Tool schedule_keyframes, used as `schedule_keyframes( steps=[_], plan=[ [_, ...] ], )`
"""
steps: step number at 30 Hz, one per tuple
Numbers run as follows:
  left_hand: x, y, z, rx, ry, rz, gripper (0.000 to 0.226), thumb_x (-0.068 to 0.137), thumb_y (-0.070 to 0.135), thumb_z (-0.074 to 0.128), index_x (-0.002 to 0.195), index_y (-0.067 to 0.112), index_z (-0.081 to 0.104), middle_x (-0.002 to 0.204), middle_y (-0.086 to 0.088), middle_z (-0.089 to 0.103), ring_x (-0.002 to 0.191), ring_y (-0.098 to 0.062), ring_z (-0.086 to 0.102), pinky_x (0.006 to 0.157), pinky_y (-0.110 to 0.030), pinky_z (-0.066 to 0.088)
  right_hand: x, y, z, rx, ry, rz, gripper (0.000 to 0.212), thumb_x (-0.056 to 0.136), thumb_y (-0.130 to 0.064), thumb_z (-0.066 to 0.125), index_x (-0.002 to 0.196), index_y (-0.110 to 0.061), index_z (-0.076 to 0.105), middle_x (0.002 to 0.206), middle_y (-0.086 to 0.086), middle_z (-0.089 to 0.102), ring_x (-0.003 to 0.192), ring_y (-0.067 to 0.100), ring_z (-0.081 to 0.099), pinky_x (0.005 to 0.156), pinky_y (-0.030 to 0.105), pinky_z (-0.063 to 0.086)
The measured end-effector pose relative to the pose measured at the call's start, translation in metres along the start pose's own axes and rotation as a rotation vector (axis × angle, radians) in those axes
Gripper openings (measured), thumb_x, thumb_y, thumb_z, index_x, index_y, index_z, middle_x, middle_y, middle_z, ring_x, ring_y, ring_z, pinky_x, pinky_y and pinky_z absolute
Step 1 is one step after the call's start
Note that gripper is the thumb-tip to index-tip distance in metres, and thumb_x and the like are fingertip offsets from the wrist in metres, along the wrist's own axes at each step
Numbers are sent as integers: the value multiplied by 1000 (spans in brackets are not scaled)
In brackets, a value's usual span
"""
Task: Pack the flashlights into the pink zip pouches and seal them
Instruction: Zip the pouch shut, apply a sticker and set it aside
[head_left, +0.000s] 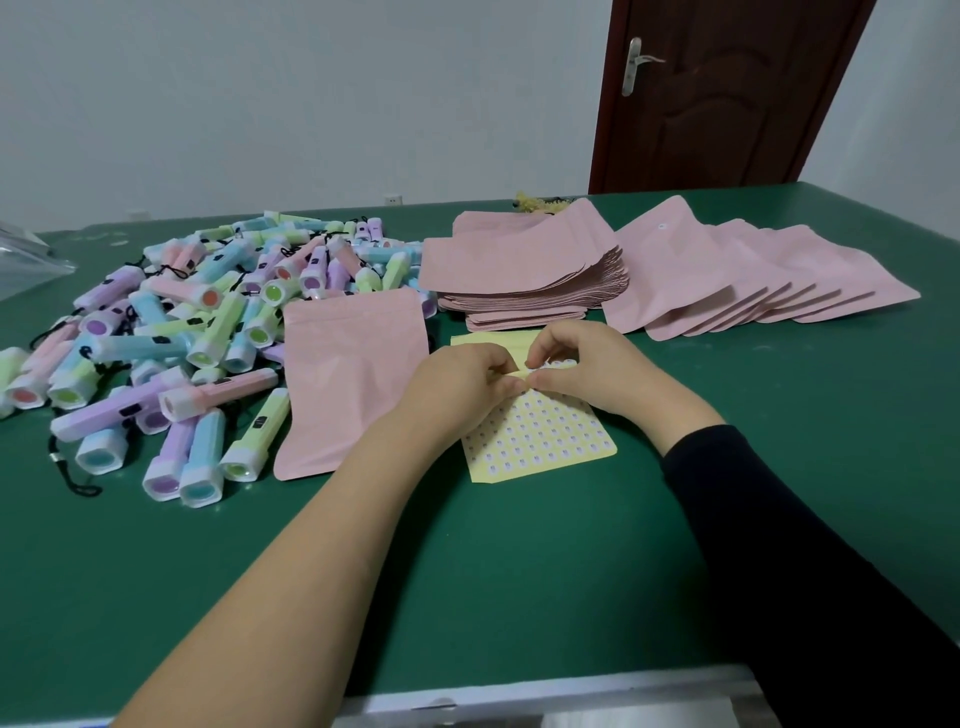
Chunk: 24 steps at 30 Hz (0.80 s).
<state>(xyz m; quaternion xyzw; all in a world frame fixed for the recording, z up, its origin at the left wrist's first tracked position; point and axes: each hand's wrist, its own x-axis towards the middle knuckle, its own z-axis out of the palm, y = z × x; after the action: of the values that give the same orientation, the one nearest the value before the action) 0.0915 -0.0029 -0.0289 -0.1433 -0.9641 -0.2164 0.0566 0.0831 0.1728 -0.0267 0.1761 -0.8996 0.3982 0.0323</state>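
**Inspector:** At the moment inspected, your left hand and right hand met fingertip to fingertip over the sticker sheet. Both were narrowed to a pinch on its turned-up yellow edge. Neither held a flashlight or a pouch.

**Operator:** What was the risk there?

**Inspector:** In my judgement, the first risk was at the pinch itself. The dots were small and closely set. A nail under the wrong one could have lifted two, or creased the backing so that the sheet curled off the bench. I could not tell whether a dot was already free on your finger.

**Operator:** And the pouch?

**Inspector:** The single pink pouch lay flat just beside your left wrist, with its far side against the flashlights. I could not tell whether it was filled or its zip pressed closed. If it was open, a sticker applied then would have marked an unsealed pouch as done. Your left forearm could also have pushed it into the flashlights.

**Operator:** Farther out?

**Inspector:** The stack of pouches stood just beyond the sheet, and the fanned row lay to its right, one pouch there showing a white dot. A careless reach could have slid the stack into the row and mixed the two lots.
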Motion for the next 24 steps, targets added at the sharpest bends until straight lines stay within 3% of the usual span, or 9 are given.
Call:
schedule_keyframes(
  steps=[4, 10, 14, 17, 21, 24],
  plan=[
    [0, 0, 1, -5, 13, 3, 26, 95, 43, 58, 108, 22, 66, 84, 10, 57, 77, -12, 49, 51, -18, 29, 0, 0, 0, -16, 8, 17, 17, 80, -21, 77, 91, -27, 65, 93, -15, 63, 92, 7, 57, 83, 24, 47],
    [0, -2, 3, -2, 31, 6, 24, 95, 42, 59, 106, 22, 65, 74, 14, 49, 75, -11, 48, 52, -18, 29, 0, -3, -3, -33, -2, 48, 11, 82, -28, 76, 86, -32, 67, 95, -15, 64, 91, 5, 56, 73, 21, 43],
    [1, -2, 4, 8, 39, 3, 24, 94, 43, 60, 109, 24, 65, 87, 9, 61, 79, -12, 50, 56, -19, 31, -2, -7, -3, 8, 16, 57, 11, 81, -27, 77, 84, -32, 67, 91, -16, 62, 88, 6, 56, 70, 21, 43],
    [0, -3, 6, 34, 23, 18, 32, 93, 46, 61, 117, 25, 63, 107, 5, 68, 93, -14, 57, 70, -25, 38, -3, -7, -4, 98, 58, 82, 12, 80, -28, 77, 83, -35, 68, 93, -18, 59, 89, 1, 56, 68, 18, 41],
    [-6, -4, -2, -64, -14, -3, 48, 91, 52, 60, 131, 26, 55, 127, 4, 62, 113, -18, 57, 86, -30, 46, -2, -10, -6, 229, 149, 95, 14, 80, -27, 78, 83, -35, 68, 91, -19, 64, 91, -5, 57, 72, 15, 42],
    [-7, -14, -25, -127, 210, -86, 36, 95, 41, 59, 127, 26, 60, 125, 4, 64, 108, -18, 58, 84, -29, 44, 3, -21, -6, 438, 167, 154, 13, 79, -24, 80, 87, -28, 71, 96, -9, 72, 95, 8, 65, 82, 24, 52]
  ],
)
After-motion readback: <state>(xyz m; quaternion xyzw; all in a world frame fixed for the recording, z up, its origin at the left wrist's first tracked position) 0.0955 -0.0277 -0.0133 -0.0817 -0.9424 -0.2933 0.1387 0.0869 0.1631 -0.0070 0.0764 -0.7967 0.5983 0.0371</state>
